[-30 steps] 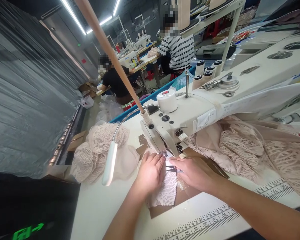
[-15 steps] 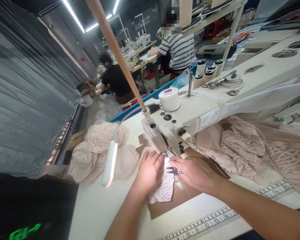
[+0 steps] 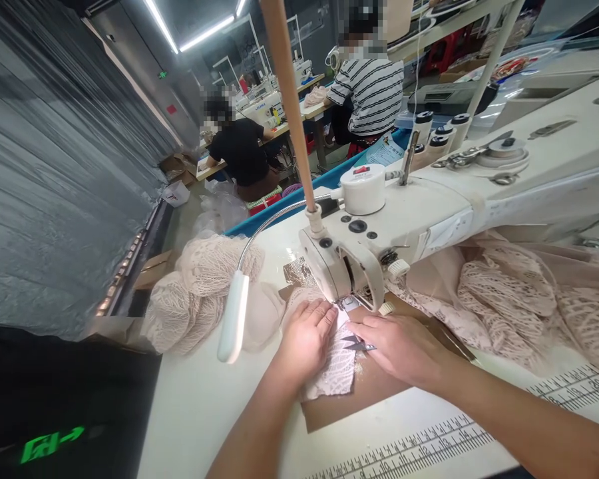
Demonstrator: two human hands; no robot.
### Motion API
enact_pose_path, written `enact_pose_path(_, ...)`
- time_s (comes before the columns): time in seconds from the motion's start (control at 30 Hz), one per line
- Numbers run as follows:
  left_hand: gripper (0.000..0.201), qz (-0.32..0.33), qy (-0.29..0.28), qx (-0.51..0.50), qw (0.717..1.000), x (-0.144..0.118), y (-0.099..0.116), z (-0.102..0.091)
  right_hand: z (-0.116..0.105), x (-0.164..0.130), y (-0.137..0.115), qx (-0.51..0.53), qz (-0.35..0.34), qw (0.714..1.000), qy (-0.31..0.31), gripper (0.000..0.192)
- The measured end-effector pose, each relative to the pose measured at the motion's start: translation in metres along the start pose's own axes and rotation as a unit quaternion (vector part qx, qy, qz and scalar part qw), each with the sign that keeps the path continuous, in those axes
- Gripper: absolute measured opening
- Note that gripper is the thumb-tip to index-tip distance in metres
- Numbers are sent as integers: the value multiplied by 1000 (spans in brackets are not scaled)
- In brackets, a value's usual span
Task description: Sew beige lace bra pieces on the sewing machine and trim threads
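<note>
Both hands lie flat on a small piece of pale lace (image 3: 335, 369) right in front of the sewing machine (image 3: 379, 233), at the needle end. The left hand (image 3: 304, 339) presses the lace down with fingers spread and grips nothing. The right hand (image 3: 399, 346) rests just beside it, with small dark snips (image 3: 358, 344) poking out from under its fingers; how firmly it grips them I cannot tell.

The lace sits on a brown card sheet (image 3: 379, 392), which lies on the white bench (image 3: 204, 412). The near bench edge carries a printed ruler strip (image 3: 429, 439), and to the left of the card the bench surface is bare up to its left edge.

A heap of pale lace fabric (image 3: 194, 293) sits at the far left corner, more lace (image 3: 519, 299) is bunched under the machine arm on the right, running out of frame. A white gooseneck lamp (image 3: 233, 318) hangs just left of the hands. The needle itself is hidden behind the machine head.
</note>
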State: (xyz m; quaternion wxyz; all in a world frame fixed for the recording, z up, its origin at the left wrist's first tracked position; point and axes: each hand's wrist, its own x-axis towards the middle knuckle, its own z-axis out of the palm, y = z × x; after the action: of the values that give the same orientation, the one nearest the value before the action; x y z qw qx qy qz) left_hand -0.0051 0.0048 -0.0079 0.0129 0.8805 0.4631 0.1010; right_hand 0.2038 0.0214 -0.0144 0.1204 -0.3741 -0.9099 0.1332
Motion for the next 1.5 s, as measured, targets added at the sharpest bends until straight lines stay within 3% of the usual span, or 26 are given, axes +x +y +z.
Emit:
enact_pose_path(0.2, 44, -11, 3, -9, 1000, -3, -2, -1, 3, -2, 0, -11, -24, 1000, 2, 37)
enact_pose_path(0.33, 40, 37, 16, -47, 998, -4, -1, -5, 6, -2, 1, -31, -31, 999, 27, 37)
enact_pose_path(0.53, 37, 97, -20, -73, 992, -3, 2, -11, 10, -4, 2, -58, -29, 996, 58, 36)
enact_pose_path(0.73, 36, 71, -14, -64, 995, 0, 6, -15, 11, -2, 1, -88, 2, 995, 52, 34)
enact_pose_path(0.9, 43, 42, -21, -62, 997, -1, 8, -15, 9, 0, 0, -95, 29, 995, 28, 44)
enact_pose_path(1.13, 42, 35, -17, -62, 997, -3, 8, -13, 6, -4, -1, -53, -34, 997, 47, 29)
enact_pose_path(1.3, 40, 40, -13, -66, 997, -3, 10, -14, 7, -4, 0, -45, -24, 997, 55, 26)
enact_pose_path(1.5, 43, 2, -21, -68, 997, -3, 9, -12, 17, -4, 1, -52, 2, 997, 54, 32)
